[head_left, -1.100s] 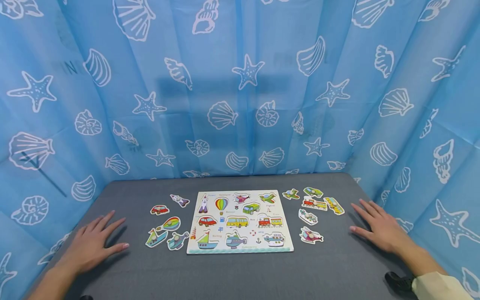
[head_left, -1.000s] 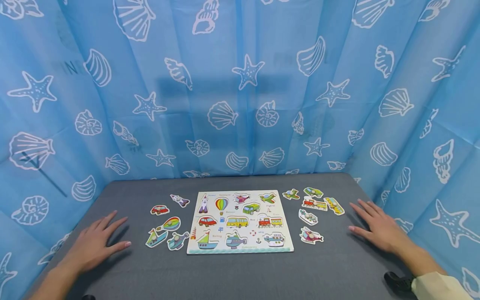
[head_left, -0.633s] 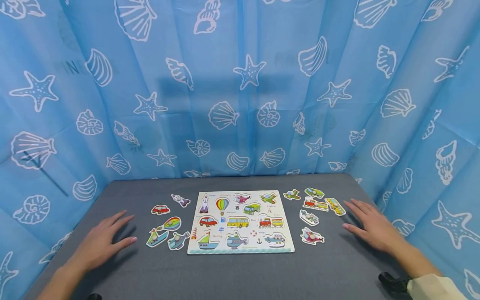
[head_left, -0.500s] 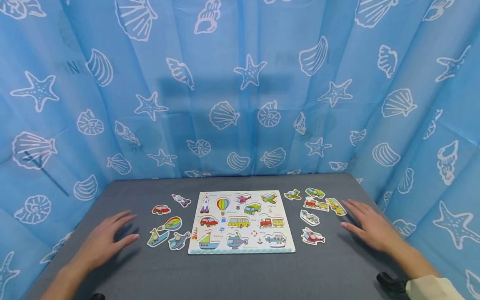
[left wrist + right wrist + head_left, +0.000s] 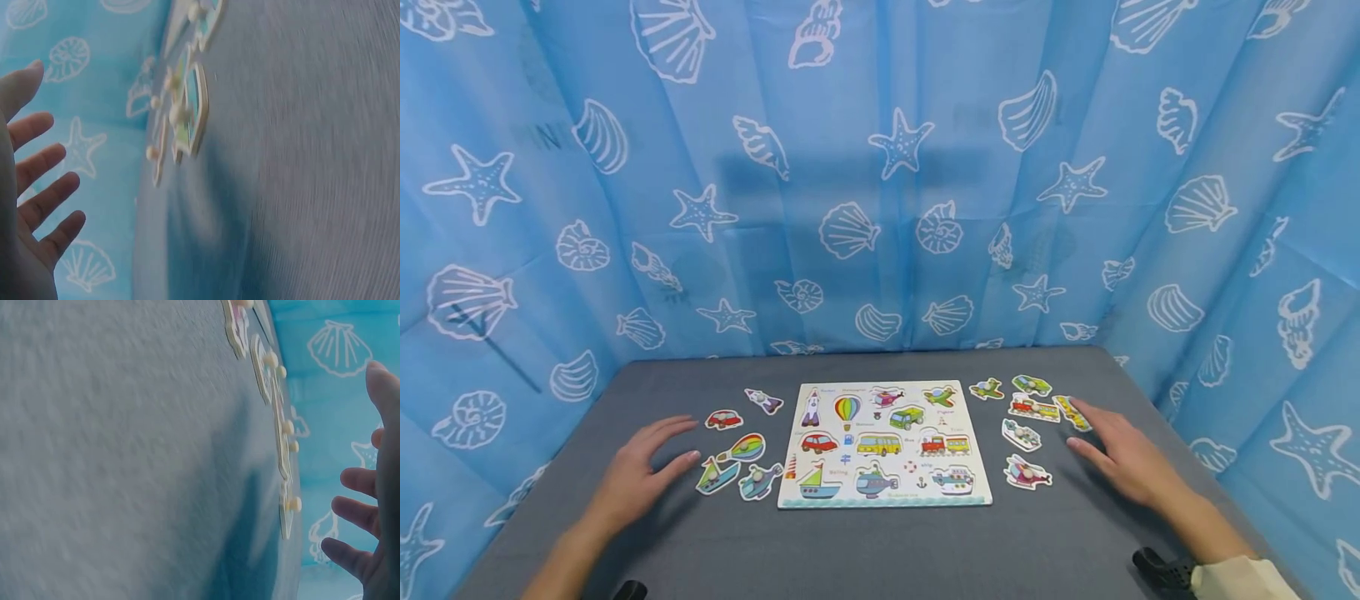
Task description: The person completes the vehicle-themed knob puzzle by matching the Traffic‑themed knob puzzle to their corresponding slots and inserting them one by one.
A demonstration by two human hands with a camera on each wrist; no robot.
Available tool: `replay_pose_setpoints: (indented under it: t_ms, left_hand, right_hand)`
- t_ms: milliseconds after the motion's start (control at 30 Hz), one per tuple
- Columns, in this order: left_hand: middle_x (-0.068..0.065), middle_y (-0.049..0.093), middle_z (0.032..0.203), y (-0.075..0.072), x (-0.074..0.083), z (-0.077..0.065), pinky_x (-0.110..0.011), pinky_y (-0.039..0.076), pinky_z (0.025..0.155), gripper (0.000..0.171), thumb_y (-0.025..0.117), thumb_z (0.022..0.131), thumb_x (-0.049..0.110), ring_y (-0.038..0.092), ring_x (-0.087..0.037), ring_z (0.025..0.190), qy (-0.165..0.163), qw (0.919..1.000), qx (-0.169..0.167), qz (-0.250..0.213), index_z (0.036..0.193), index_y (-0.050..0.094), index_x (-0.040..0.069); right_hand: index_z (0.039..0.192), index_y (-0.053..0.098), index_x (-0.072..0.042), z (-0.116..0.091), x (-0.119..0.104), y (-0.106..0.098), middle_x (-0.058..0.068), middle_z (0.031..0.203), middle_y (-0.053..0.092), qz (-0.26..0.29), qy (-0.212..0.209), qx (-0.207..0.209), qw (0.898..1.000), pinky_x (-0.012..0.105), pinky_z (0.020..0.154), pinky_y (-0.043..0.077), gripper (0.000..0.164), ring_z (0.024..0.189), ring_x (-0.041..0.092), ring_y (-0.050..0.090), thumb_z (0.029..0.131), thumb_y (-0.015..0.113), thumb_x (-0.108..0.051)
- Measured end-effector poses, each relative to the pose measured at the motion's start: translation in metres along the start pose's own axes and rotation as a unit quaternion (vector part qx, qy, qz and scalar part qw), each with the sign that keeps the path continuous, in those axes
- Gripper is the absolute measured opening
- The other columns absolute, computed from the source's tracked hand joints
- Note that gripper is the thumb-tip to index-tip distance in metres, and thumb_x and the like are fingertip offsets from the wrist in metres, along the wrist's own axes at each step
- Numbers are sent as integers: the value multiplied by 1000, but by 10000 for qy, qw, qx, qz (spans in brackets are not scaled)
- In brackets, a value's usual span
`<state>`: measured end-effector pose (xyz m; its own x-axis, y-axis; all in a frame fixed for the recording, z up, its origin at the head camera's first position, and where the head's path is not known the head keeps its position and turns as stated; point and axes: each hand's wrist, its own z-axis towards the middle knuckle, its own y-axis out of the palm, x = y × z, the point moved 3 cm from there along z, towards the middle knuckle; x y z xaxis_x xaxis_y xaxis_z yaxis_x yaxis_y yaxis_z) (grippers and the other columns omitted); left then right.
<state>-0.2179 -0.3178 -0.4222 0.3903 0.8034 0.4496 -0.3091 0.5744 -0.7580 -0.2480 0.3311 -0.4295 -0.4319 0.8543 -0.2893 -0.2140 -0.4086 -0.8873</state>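
My left hand hovers over the table's left side with fingers apart, holding nothing. Nearest to it are the red car piece, the balloon piece and the sailboat piece. My right hand, also holding nothing, is beside the yellow bus piece, its fingertips overlapping that piece's edge in the head view; touch cannot be told. Between the hands lies a white puzzle board with printed vehicles. Pale knobs stand up from the pieces, as on the sailboat piece in the left wrist view.
Left of the board also lie a rocket piece and a submarine piece. On its right are a fighter plane, a truck, a train, a ship and a helicopter piece. A blue curtain surrounds the grey table.
Both hands have moved inward: the left one rightward toward the car and sailboat pieces, the right one leftward to the bus piece. The pieces and board keep their places.
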Motion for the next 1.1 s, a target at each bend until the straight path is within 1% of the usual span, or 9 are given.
replay_pose_setpoints:
  t_ms: [100, 233, 300, 467, 567, 633, 733, 933, 1100]
  left_hand:
    - [-13, 61, 123, 5, 7, 2, -58, 37, 89, 39, 75, 85, 16, 53, -36, 114, 116, 9994, 259, -204, 121, 65, 7]
    - [-9, 64, 118, 12, 17, 4, -43, 46, 84, 36, 74, 86, 10, 58, -30, 105, 136, 9979, 441, -465, 121, 65, 6]
    - [-8, 64, 118, 17, 21, 5, -38, 50, 80, 35, 72, 87, 9, 59, -25, 103, 17, 9972, 423, -616, 121, 65, 6]
    - [-9, 63, 120, 33, 26, 9, -34, 51, 83, 32, 69, 91, 11, 59, -13, 106, -470, 9928, 314, -1052, 123, 65, 6]
    - [-11, 63, 120, 41, 30, 12, -24, 49, 84, 30, 66, 93, 13, 60, -16, 106, -661, 9875, 298, -1400, 122, 64, 5]
    - [-13, 63, 119, 45, 34, 14, -20, 47, 83, 28, 65, 94, 14, 61, -22, 106, -749, 9834, 305, -1627, 121, 64, 4]
    - [-13, 62, 117, 52, 40, 19, -24, 47, 86, 28, 63, 96, 16, 60, -27, 108, -949, 9780, 244, -1843, 121, 64, 4]
    - [-19, 61, 120, 68, 50, 32, -51, 45, 93, 32, 63, 96, 17, 59, -31, 111, -1220, 9667, 64, -2250, 124, 62, 1]
    - [-17, 59, 126, 85, 54, 43, -53, 44, 93, 35, 64, 95, 17, 58, -33, 114, -1452, 9607, -114, -2363, 127, 61, 2]
  right_hand:
    - [145, 41, -3, -1, -4, 3, 29, 129, 53, 52, -22, 62, 10000, 61, 90, 35, 61, 116, 47, 47, 95, 64, -28]
    - [144, 43, -3, 0, -10, 10, 27, 126, 55, 189, -50, 190, 9996, 60, 90, 37, 58, 115, 45, 49, 94, 65, -25]
    - [143, 44, -3, 0, -13, 12, 27, 127, 55, 265, -26, 188, 9995, 61, 89, 37, 57, 115, 45, 49, 94, 64, -25]
    - [143, 44, -2, 3, -20, 18, 25, 131, 54, 514, 146, 75, 9985, 63, 93, 33, 56, 120, 47, 45, 96, 61, -27]
    - [140, 47, 1, 6, -24, 21, 25, 129, 56, 655, 159, 105, 9977, 62, 95, 32, 53, 122, 47, 45, 96, 62, -23]
    - [137, 49, 3, 6, -27, 24, 24, 127, 57, 671, 173, 134, 9975, 62, 95, 32, 51, 120, 47, 46, 96, 62, -22]
    - [134, 52, 5, 7, -30, 27, 25, 126, 58, 701, 306, 76, 9970, 61, 95, 33, 49, 119, 47, 48, 95, 64, -23]
    - [126, 59, 4, 9, -35, 33, 25, 122, 60, 867, 639, 16, 9942, 61, 95, 36, 46, 117, 47, 51, 91, 68, -24]
    - [124, 61, 3, 13, -37, 38, 24, 119, 61, 1043, 901, 24, 9904, 60, 94, 38, 41, 114, 44, 54, 91, 68, -21]
